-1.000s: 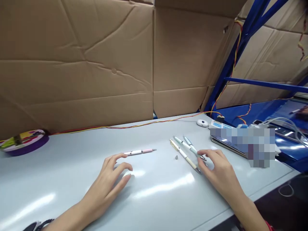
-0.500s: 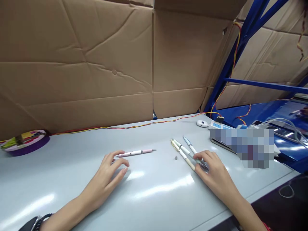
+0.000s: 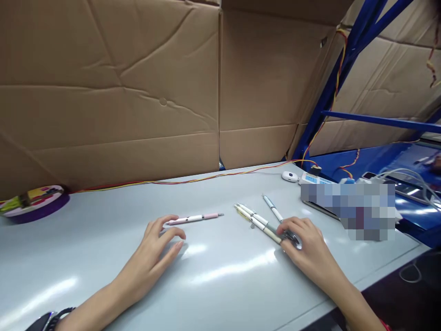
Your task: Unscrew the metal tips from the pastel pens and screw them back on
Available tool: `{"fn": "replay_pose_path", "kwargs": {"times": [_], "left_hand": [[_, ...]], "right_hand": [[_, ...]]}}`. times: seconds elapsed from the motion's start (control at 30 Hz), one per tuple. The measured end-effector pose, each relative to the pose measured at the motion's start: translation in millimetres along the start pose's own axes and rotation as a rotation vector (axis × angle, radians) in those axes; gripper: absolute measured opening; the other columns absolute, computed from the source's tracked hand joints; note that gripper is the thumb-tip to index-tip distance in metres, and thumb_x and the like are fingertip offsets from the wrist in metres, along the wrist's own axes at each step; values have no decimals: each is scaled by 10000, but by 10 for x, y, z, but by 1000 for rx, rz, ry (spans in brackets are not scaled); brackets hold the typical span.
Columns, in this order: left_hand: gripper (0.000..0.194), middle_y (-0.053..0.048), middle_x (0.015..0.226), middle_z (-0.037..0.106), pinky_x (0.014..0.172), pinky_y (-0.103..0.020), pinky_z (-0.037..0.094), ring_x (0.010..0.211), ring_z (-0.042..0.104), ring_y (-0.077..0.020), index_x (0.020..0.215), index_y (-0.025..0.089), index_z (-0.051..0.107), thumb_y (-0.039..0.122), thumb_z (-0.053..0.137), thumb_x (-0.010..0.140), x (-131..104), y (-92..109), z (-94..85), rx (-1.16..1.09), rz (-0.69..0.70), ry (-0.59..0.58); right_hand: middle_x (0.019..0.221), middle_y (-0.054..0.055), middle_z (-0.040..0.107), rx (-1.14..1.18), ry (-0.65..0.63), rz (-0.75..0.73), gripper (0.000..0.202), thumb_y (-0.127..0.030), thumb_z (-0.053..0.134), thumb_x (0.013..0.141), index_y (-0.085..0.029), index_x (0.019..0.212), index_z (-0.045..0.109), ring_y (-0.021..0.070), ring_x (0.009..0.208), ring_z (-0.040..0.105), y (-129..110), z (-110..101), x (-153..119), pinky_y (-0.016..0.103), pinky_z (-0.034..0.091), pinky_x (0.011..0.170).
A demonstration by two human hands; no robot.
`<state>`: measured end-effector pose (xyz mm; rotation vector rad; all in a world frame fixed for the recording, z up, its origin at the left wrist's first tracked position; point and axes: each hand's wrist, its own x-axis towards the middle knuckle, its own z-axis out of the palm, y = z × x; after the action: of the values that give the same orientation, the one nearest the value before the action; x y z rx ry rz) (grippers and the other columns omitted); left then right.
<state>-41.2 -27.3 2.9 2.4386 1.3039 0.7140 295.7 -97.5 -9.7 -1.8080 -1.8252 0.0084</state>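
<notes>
My left hand (image 3: pixel 155 253) rests on the table with its fingers apart and nothing in them. Just beyond its fingertips lies a pink and white pen (image 3: pixel 196 219), which the index finger seems to touch. My right hand (image 3: pixel 306 243) is closed, thumb and fingers pinching the near ends of a cream-yellow pen (image 3: pixel 255 222) and a white and grey-green pen (image 3: pixel 257 216). These lie side by side, slanting to the far left. Close to the right fingertips is a blue and white pen (image 3: pixel 272 207), its near end hidden. A small grey piece (image 3: pixel 252 226) shows beside the yellow pen.
A round purple-edged container (image 3: pixel 44 209) stands at the left. Red and yellow wires (image 3: pixel 193 181) run along the table's back edge under the cardboard wall (image 3: pixel 138 115). At the right are a power strip (image 3: pixel 320 180), a white plug-in device (image 3: pixel 290 176) and a blurred-out object.
The far ends of the yellow and grey-green pens have swung left, and the two now lie closer together, near the small grey piece. My left hand and the pink pen stay put.
</notes>
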Motion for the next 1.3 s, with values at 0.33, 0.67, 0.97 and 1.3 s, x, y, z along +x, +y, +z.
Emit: {"fn": "replay_pose_path", "kwargs": {"times": [0.33,0.67,0.97,1.3], "left_hand": [[289,-57,1301,394,842,-443,474,1181,373,-304,1014,276,588,392,326,984,3,-19,8,-3,-12,-27],[271,-33,1372,391,969,-483,397,1276,330,-295,1051,293,561,399,322,980,13,-43,18,28,-7,-94],[276,-14,1411,406,1018,-482,361,1333,285,-286,1170,298,526,385,342,983,1,-123,58,74,18,-89],[311,-34,1173,549,869,-352,474,1075,519,-246,1281,297,454,317,377,981,13,-151,34,49,39,-141]], "right_hand": [[1131,82,586,-167,98,-30,251,-427,562,849,-265,1007,670,322,1050,478,79,72,-19,498,374,871],[1061,57,632,-40,111,-101,118,-332,547,859,-262,911,628,317,1102,470,132,115,-10,495,383,893],[957,43,656,9,68,-115,115,-295,521,871,-262,951,598,296,1047,527,128,103,1,497,416,888],[1357,41,513,-79,-86,-362,406,-298,473,934,-264,1338,443,262,1325,339,29,94,-33,487,397,1029]]}}
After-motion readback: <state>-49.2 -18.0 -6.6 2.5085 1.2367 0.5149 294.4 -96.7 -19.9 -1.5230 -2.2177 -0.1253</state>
